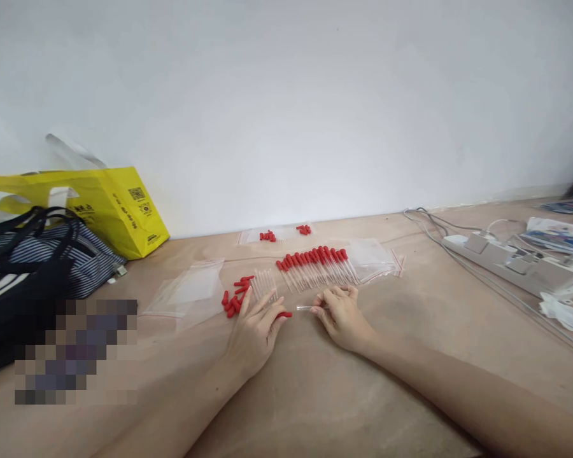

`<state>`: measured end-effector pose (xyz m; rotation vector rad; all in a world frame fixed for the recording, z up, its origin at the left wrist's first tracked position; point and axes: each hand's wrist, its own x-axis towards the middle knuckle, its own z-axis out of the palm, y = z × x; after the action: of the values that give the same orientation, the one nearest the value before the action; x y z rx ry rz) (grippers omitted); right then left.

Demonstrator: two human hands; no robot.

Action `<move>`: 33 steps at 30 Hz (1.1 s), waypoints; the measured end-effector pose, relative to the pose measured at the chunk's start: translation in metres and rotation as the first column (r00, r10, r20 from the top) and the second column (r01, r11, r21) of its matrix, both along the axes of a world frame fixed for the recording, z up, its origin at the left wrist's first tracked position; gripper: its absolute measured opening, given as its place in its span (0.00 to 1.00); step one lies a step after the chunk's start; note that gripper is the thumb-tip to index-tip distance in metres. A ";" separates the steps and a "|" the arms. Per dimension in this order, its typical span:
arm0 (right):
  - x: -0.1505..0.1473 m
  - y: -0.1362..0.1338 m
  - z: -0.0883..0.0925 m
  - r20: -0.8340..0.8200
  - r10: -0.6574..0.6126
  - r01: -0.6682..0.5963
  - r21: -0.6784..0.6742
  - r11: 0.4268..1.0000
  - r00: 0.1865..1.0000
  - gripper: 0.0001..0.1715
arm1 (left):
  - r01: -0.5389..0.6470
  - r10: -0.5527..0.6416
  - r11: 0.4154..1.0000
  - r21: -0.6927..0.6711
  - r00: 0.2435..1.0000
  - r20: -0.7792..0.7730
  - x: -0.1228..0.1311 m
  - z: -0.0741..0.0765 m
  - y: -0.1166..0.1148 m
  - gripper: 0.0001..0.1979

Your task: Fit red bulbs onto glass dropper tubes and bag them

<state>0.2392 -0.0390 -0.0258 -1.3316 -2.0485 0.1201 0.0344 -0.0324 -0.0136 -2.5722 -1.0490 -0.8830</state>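
Note:
Between thumb and fingers of my left hand [258,327] is a red rubber bulb [284,314], its end pointing right. My right hand [340,317] pinches a clear dropper tube [305,308], whose free end faces the bulb across a small gap. Loose red bulbs [233,304] lie in a heap just beyond my left hand, beside a bundle of bare clear tubes [264,282] partly under its fingers. Past my right hand, several droppers with red bulbs fitted [318,264] rest side by side in a slanted row.
Clear zip bags [191,286] lie at left, and more bags [372,257] at right of the row. Another bag with red bulbs [277,235] is near the wall. A yellow bag [138,216] and a striped bag [93,245] stand left; a power strip [516,261] with cables sits right.

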 end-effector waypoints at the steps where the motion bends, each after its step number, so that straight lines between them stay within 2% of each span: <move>1: -0.002 -0.001 0.000 0.002 -0.001 0.001 0.020 1.000 1.000 0.05 | 0.004 -0.004 1.000 0.011 1.000 0.007 0.000 0.001 0.000 0.08; 9: -0.007 -0.006 0.003 0.042 0.024 -0.028 0.100 0.995 0.999 0.06 | 0.023 -0.024 0.995 0.093 1.000 0.001 -0.001 0.000 0.000 0.10; 15: -0.006 -0.008 0.005 0.064 0.073 -0.080 0.121 0.989 0.995 0.07 | 0.021 -0.024 0.997 0.069 0.999 0.044 0.001 0.001 -0.001 0.09; 24: -0.007 -0.011 0.003 0.052 0.167 -0.173 0.143 0.974 0.985 0.09 | 0.040 -0.037 0.999 -0.009 0.973 0.229 0.008 0.008 -0.012 0.07; 33: -0.006 -0.012 0.003 0.068 0.179 -0.188 0.175 0.966 0.981 0.10 | 0.089 -0.087 0.996 0.000 0.970 0.229 0.010 0.009 -0.014 0.07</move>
<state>0.2334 -0.0507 -0.0231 -1.0435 -2.1682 -0.0183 0.0441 -0.0460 -0.0043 -2.5892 -1.0041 -1.2243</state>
